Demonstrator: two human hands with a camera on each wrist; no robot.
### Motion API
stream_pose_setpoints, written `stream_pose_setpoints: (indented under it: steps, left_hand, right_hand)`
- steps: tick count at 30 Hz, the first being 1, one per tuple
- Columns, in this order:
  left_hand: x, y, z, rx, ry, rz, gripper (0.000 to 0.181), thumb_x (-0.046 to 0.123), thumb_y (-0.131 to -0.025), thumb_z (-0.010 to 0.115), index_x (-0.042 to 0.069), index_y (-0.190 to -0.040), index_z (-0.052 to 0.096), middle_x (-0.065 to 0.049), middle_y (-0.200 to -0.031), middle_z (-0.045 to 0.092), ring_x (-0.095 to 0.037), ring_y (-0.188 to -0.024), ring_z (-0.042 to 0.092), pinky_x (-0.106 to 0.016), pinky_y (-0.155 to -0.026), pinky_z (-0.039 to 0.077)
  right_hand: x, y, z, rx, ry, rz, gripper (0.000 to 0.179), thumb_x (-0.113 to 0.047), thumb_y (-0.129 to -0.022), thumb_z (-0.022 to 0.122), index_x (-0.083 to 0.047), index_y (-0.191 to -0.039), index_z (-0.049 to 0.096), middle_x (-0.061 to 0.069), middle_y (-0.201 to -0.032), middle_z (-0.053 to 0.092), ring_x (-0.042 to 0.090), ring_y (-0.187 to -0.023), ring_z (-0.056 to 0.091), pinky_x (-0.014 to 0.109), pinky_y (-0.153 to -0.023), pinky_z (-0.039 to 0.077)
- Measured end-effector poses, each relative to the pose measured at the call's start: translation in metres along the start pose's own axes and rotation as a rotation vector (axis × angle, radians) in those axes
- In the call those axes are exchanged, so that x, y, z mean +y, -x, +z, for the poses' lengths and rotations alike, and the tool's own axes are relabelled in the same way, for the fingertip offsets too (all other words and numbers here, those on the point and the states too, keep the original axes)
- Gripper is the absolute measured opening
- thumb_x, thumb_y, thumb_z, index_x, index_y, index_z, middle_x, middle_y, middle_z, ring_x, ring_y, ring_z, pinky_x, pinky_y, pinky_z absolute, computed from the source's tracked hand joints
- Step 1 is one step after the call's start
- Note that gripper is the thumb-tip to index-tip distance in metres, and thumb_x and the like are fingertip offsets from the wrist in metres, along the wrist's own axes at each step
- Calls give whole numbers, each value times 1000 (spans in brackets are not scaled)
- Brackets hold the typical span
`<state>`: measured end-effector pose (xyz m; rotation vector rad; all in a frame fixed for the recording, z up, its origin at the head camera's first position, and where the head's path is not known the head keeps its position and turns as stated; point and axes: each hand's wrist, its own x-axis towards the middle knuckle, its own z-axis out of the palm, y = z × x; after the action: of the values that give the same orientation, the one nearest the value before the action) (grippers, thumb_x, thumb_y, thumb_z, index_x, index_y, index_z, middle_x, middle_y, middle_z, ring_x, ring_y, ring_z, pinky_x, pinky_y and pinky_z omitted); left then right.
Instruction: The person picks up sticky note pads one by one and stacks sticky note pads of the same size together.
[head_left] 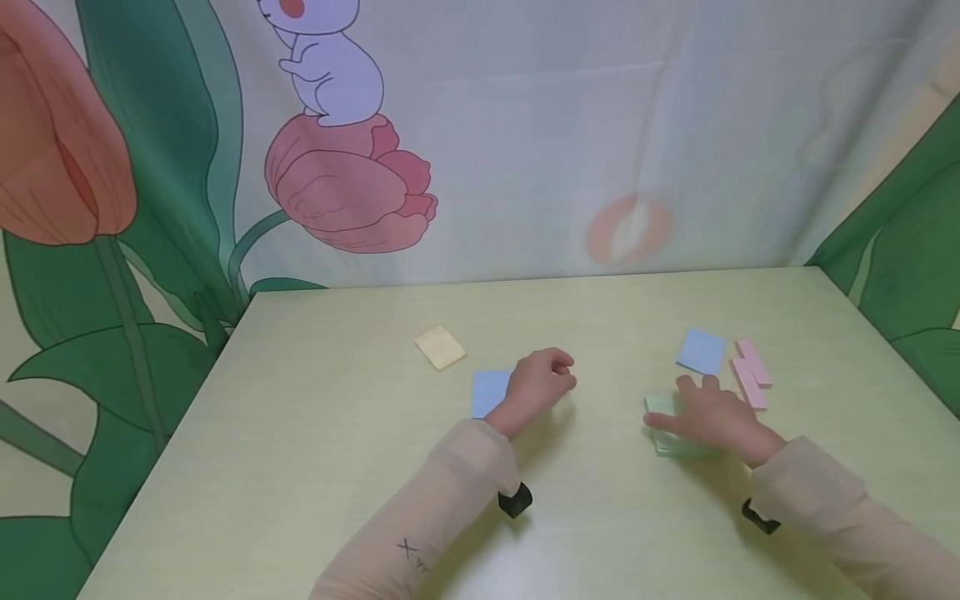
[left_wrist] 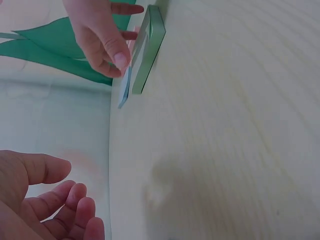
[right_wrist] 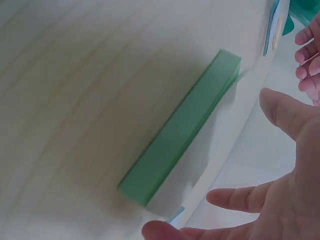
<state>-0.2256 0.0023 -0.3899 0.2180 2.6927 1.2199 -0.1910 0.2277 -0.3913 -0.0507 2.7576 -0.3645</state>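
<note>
My right hand hovers over a thick green square pad, fingers and thumb spread and holding nothing. In the right wrist view the green pad lies on the table, its long green side facing the camera and its top paler. A blue square note lies just beyond that hand, beside two pink strips. My left hand is held above the table, its fingers loosely curled with nothing in them. Partly hidden behind the left wrist is another blue square note.
A pale yellow square note lies farther back on the left. The light wooden table meets a printed curtain along its far edge. Green printed cloth hangs at the right side.
</note>
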Motion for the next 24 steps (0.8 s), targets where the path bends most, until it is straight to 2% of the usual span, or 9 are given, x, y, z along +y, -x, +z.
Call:
stream_pose_setpoints:
  steps: [7,11,18,24]
  left_hand:
    - [-10,0,-13,46,7,-27,28,14,-80,57,8,-106,61,-1,-94,62,-15,-84,55,-24,-70,41]
    - [-17,1,-20,52,13,-53,29,15,-80,56,8,-108,60,-3,-98,62,-17,-90,56,-27,-74,42]
    - [-27,1,-24,34,38,-99,30,17,-81,57,8,-110,59,-5,-105,60,-20,-97,55,-33,-80,43]
    - [-36,-2,-26,65,12,-128,32,18,-80,57,10,-110,58,-5,-110,59,-22,-101,54,-35,-83,42]
  right_hand:
    - [-6,-1,3,-1,5,-3,94,-64,-73,52,6,-132,27,38,-122,30,33,-75,50,40,-58,40]
    - [-8,-1,4,7,17,-11,89,-60,-75,53,6,-130,29,36,-119,34,33,-76,50,39,-57,39]
    - [-9,1,4,7,29,-17,80,-54,-75,56,6,-125,36,28,-106,41,30,-73,48,35,-54,38]
    - [-8,1,6,1,37,-14,70,-50,-75,58,3,-117,42,23,-96,43,29,-70,46,33,-52,36]
